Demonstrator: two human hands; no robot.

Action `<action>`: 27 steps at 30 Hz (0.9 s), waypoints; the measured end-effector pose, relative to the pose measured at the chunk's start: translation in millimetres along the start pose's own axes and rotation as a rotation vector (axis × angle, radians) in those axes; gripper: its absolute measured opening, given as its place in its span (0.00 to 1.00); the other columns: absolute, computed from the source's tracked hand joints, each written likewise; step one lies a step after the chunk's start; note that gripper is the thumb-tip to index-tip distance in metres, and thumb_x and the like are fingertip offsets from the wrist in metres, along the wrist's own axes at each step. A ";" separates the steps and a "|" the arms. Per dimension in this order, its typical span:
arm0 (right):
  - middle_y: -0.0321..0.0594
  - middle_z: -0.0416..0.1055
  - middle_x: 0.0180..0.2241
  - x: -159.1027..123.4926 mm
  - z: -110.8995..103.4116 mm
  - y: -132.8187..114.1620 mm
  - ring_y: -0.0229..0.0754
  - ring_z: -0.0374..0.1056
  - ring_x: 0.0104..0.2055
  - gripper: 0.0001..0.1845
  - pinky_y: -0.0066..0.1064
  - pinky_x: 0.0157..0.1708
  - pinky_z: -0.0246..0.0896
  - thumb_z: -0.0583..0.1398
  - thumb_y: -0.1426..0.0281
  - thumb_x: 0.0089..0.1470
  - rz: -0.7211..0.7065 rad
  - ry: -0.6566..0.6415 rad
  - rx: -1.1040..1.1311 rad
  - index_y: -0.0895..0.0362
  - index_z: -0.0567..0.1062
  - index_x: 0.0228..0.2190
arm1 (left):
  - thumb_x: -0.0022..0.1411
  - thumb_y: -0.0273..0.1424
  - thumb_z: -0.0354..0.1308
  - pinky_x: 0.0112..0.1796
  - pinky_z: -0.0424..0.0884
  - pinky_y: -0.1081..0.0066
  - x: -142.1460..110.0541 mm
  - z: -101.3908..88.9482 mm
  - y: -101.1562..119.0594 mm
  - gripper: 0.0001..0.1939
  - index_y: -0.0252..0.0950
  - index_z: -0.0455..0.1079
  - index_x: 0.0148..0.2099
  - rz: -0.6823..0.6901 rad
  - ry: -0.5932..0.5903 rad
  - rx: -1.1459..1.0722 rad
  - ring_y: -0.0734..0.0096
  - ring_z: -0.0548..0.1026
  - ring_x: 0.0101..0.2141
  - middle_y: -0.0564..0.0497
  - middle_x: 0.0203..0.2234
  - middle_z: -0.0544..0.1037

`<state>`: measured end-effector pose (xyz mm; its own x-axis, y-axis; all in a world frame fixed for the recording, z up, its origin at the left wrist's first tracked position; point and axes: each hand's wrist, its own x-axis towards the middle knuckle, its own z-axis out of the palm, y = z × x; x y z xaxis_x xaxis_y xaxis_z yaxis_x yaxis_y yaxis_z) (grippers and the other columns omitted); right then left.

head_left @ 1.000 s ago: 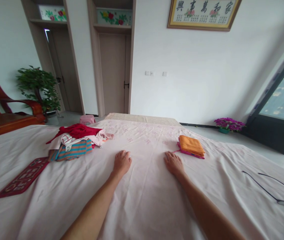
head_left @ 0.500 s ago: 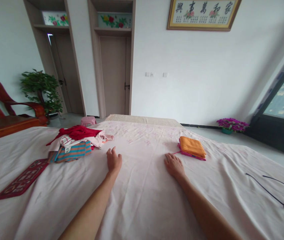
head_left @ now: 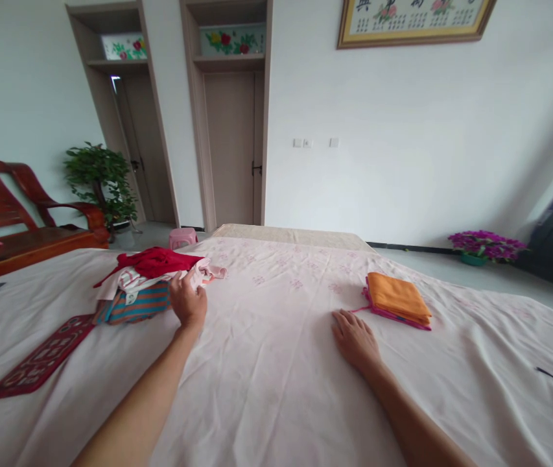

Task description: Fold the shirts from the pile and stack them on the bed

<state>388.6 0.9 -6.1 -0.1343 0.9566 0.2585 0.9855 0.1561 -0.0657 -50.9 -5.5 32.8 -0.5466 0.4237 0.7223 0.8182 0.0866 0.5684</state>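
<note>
Evidently the left hand [head_left: 188,299] was at the near right edge of the pile [head_left: 133,279], with its fingers bent and spread over the pink cloth [head_left: 203,269] and the end of the striped cloth [head_left: 144,303]. Whether those fingers had closed on any fabric could not be told, as the back of the hand hid the contact. The right hand [head_left: 356,337] lay released, palm down on the sheet [head_left: 266,402], just beside the cord [head_left: 356,309] and near the orange cloth [head_left: 397,296], which sat folded on a magenta cloth [head_left: 405,320]. The pile rested on the person's left, with the red cloth [head_left: 159,261] on top and the plaque [head_left: 40,360] by its near left corner. Because the layers overlapped loosely, a good hold there probably called for thumb and fingertips on a single layer; a broad grab could have dragged its neighbours along. A lift, rather than a sideways pull, would likely have kept the sheet from creasing further. The flat right hand seemed well placed for steadying the sheet, provided that it kept off the cord.
</note>
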 end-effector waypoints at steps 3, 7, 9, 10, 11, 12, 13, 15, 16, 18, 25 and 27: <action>0.45 0.61 0.62 0.2 2.4 0.8 0.49 0.55 0.64 0.25 0.41 0.62 0.46 0.47 0.63 0.64 -0.020 0.016 -0.004 0.54 0.68 0.59 | 0.62 0.30 0.55 0.57 0.57 0.48 41.9 -13.9 -17.1 0.22 0.37 0.65 0.58 0.057 0.080 0.141 0.48 0.60 0.60 0.40 0.62 0.59; 0.45 0.61 0.62 0.7 5.5 1.2 0.49 0.55 0.64 0.25 0.42 0.62 0.45 0.46 0.64 0.65 -0.041 0.032 -0.003 0.54 0.67 0.59 | 0.61 0.36 0.57 0.54 0.57 0.41 92.1 -32.3 -46.1 0.25 0.32 0.64 0.59 -0.029 -0.039 0.321 0.37 0.60 0.58 0.36 0.59 0.63; 0.45 0.61 0.62 0.7 5.1 0.5 0.49 0.55 0.64 0.25 0.43 0.63 0.45 0.46 0.65 0.64 -0.042 0.032 0.005 0.54 0.67 0.59 | 0.57 0.34 0.59 0.52 0.58 0.38 109.1 -39.8 -58.4 0.21 0.29 0.69 0.51 -0.052 -0.115 0.338 0.32 0.63 0.55 0.34 0.53 0.69; 0.45 0.62 0.62 0.4 4.2 -0.2 0.49 0.55 0.64 0.25 0.43 0.63 0.45 0.47 0.65 0.64 -0.042 0.031 0.011 0.54 0.67 0.59 | 0.56 0.32 0.59 0.51 0.58 0.37 115.4 -42.5 -62.6 0.18 0.28 0.70 0.48 -0.055 -0.146 0.335 0.31 0.64 0.55 0.34 0.50 0.71; 0.45 0.62 0.62 0.0 2.8 -1.1 0.49 0.55 0.64 0.25 0.43 0.63 0.45 0.47 0.66 0.64 -0.039 0.029 0.018 0.54 0.67 0.59 | 0.56 0.32 0.59 0.50 0.59 0.37 120.6 -44.3 -65.0 0.16 0.28 0.70 0.45 -0.063 -0.170 0.331 0.31 0.65 0.54 0.35 0.48 0.73; 0.45 0.62 0.62 -0.6 1.1 -2.2 0.49 0.55 0.64 0.25 0.43 0.63 0.45 0.47 0.66 0.64 -0.034 0.028 0.024 0.54 0.68 0.59 | 0.57 0.33 0.58 0.49 0.60 0.36 124.8 -45.1 -65.3 0.16 0.27 0.70 0.44 -0.073 -0.187 0.322 0.30 0.67 0.53 0.35 0.46 0.74; 0.46 0.62 0.62 -1.4 -0.9 -3.4 0.49 0.55 0.64 0.24 0.43 0.63 0.45 0.48 0.66 0.64 -0.030 0.026 0.030 0.54 0.68 0.58 | 0.58 0.35 0.56 0.48 0.61 0.35 128.0 -45.0 -63.3 0.16 0.27 0.70 0.44 -0.088 -0.194 0.311 0.30 0.68 0.52 0.34 0.45 0.74; 0.46 0.62 0.62 -3.3 -5.4 -5.9 0.49 0.55 0.64 0.24 0.42 0.63 0.44 0.48 0.67 0.63 -0.025 0.022 0.040 0.55 0.68 0.58 | 0.62 0.40 0.51 0.45 0.64 0.35 131.6 -42.4 -52.0 0.20 0.27 0.69 0.45 -0.129 -0.182 0.272 0.29 0.70 0.50 0.32 0.44 0.75; 0.47 0.62 0.62 -4.2 -7.7 -7.1 0.49 0.55 0.64 0.24 0.42 0.63 0.44 0.48 0.67 0.63 -0.023 0.019 0.045 0.55 0.68 0.58 | 0.63 0.43 0.49 0.44 0.65 0.35 131.5 -40.7 -42.5 0.22 0.28 0.69 0.45 -0.147 -0.163 0.220 0.29 0.71 0.49 0.31 0.44 0.75; 0.46 0.62 0.62 -5.7 -11.7 -9.2 0.48 0.54 0.64 0.24 0.41 0.63 0.43 0.48 0.67 0.63 -0.020 0.010 0.056 0.55 0.68 0.59 | 0.65 0.46 0.46 0.45 0.67 0.38 126.2 -38.5 -16.2 0.24 0.31 0.68 0.48 -0.159 -0.119 0.079 0.33 0.72 0.50 0.32 0.45 0.75; 0.45 0.60 0.63 -8.4 -19.8 -13.1 0.47 0.51 0.65 0.24 0.40 0.64 0.40 0.48 0.66 0.64 0.014 -0.023 0.081 0.54 0.67 0.59 | 0.62 0.47 0.54 0.49 0.70 0.59 39.0 -52.9 105.5 0.23 0.37 0.67 0.51 0.090 -0.588 -0.645 0.58 0.75 0.45 0.49 0.42 0.77; 0.44 0.60 0.63 -9.3 -21.4 -13.6 0.47 0.52 0.65 0.24 0.40 0.64 0.40 0.48 0.66 0.65 0.018 -0.023 0.091 0.54 0.67 0.59 | 0.64 0.46 0.51 0.48 0.72 0.63 4.9 -52.2 122.9 0.20 0.39 0.68 0.51 0.180 -0.883 -0.685 0.62 0.76 0.44 0.50 0.43 0.78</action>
<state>378.7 -15.3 13.0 -0.1200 0.9648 0.2339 0.9746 0.1594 -0.1575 37.6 -39.8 126.8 0.1085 0.8921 0.4386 0.4535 -0.4370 0.7767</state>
